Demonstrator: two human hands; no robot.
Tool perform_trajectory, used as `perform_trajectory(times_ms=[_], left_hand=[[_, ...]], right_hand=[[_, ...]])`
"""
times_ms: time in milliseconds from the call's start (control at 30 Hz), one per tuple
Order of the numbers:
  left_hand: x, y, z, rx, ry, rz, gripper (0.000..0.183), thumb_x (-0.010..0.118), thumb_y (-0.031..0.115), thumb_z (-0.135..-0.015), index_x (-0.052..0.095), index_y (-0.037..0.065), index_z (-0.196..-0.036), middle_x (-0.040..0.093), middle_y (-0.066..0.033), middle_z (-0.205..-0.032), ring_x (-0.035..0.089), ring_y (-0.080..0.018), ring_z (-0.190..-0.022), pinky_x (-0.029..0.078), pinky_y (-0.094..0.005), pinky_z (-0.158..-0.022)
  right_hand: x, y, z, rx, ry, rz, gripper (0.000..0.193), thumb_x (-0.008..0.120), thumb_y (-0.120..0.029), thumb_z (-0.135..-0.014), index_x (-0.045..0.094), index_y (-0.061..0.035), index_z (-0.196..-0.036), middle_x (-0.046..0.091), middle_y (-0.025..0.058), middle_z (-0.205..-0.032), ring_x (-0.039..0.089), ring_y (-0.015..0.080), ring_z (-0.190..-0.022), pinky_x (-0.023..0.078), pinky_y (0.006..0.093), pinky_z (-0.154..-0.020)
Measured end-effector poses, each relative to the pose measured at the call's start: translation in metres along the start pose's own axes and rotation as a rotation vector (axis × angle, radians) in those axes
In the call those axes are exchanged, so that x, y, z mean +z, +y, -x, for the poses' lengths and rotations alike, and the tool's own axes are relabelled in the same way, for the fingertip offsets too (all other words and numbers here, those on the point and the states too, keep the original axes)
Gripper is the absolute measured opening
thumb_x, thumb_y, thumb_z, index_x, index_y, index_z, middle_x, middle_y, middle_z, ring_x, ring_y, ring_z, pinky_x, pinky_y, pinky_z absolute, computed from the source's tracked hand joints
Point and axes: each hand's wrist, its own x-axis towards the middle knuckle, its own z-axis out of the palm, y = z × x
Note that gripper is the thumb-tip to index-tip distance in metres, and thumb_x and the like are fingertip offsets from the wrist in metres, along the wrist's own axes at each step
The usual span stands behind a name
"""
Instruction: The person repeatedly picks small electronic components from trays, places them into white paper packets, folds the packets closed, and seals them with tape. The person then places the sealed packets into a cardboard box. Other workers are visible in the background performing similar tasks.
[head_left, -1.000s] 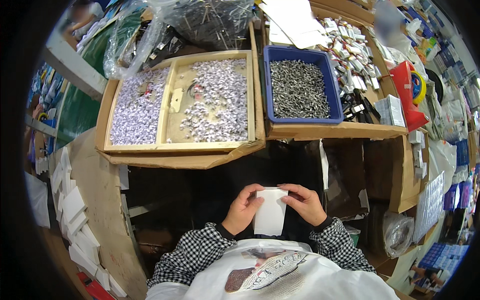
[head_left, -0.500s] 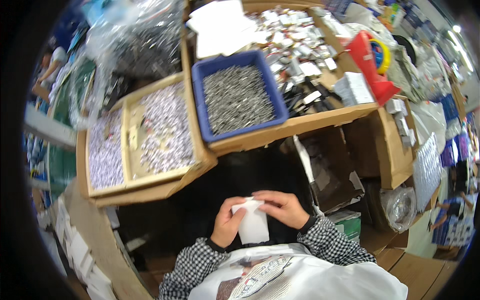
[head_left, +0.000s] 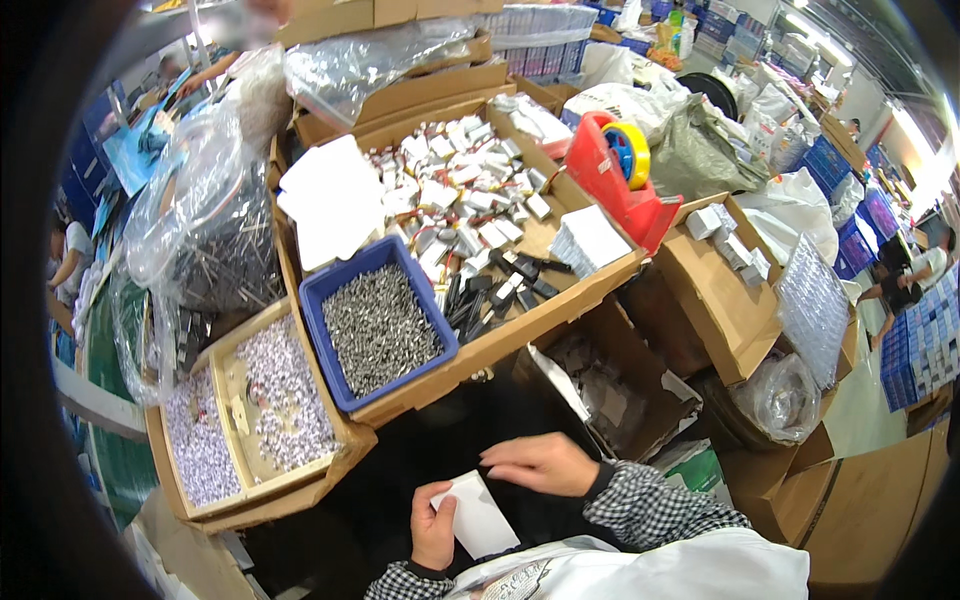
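Observation:
My left hand (head_left: pixel 433 530) is closed on a flat white rectangular piece (head_left: pixel 486 515) that looks like a small paper box or folded card, its thumb lying on the upper face. To the right, my right hand (head_left: pixel 540 464) is held apart from the piece with its fingers stretched out and nothing visible in them. Ahead of the hands stands a blue plastic bin (head_left: pixel 314 318) full of small grey metal parts. Left of it, a divided wooden tray (head_left: pixel 238 432) holds many tiny whitish parts.
A cardboard tray (head_left: pixel 500 345) holds silver wired blocks (head_left: pixel 440 195), black pieces (head_left: pixel 520 280) and a white card stack (head_left: pixel 590 243). White sheets (head_left: pixel 330 200) lie behind the bin. Right are a red tape dispenser (head_left: pixel 610 180) and an opened cardboard box (head_left: pixel 715 310).
My right hand has let go of the white piece and drawn away from it. My left hand keeps its hold. The view has swung to the right.

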Motion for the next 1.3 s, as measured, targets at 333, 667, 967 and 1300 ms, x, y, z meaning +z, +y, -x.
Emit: perform_trajectory(times_ms=[333,667,967,1300], left_hand=[[0.000,-0.003,-0.003,-0.053,0.006,0.031,0.020,0.055,0.007,-0.093,0.051,0.006,-0.113,0.057,-0.0060,-0.102,0.055,-0.0128,-0.091,0.047,-0.0278,-0.084],[0.000,-0.001,0.000,-0.018,-0.003,0.026,0.021,0.055,0.009,-0.094,0.050,0.007,-0.114,0.057,-0.0058,-0.101,0.055,-0.0130,-0.090,0.047,-0.0279,-0.084],[0.008,0.010,0.001,0.000,0.007,0.056,0.020,0.056,0.007,-0.093,0.053,0.005,-0.113,0.059,-0.0064,-0.102,0.056,-0.0143,-0.092,0.046,-0.0282,-0.086],[0.007,0.011,0.003,0.001,0.001,0.063,0.020,0.055,0.007,-0.094,0.052,0.004,-0.113,0.057,-0.0069,-0.105,0.054,-0.0149,-0.096,0.043,-0.0282,-0.089]], right_hand=[[-0.247,-0.015,-0.098,0.186,0.872,0.054,0.023,0.059,-0.027,-0.092,0.065,-0.0048,-0.093,0.062,-0.0010,-0.086,0.053,0.0072,-0.080,0.042,0.0224,-0.072],[-0.263,-0.005,-0.108,0.268,0.755,-0.269,0.019,0.066,-0.025,-0.088,0.065,-0.0057,-0.090,0.063,-0.0014,-0.083,0.052,0.0053,-0.076,0.040,0.0212,-0.072],[-0.258,-0.016,-0.107,0.198,0.865,-0.413,0.021,0.070,-0.026,-0.086,0.062,-0.0064,-0.085,0.058,-0.0026,-0.078,0.046,0.0042,-0.068,0.035,0.0209,-0.061],[-0.238,-0.009,-0.076,0.237,0.800,-0.662,0.017,0.065,-0.026,-0.091,0.061,-0.0097,-0.093,0.058,-0.0056,-0.081,0.052,0.0060,-0.070,0.042,0.0204,-0.060]])
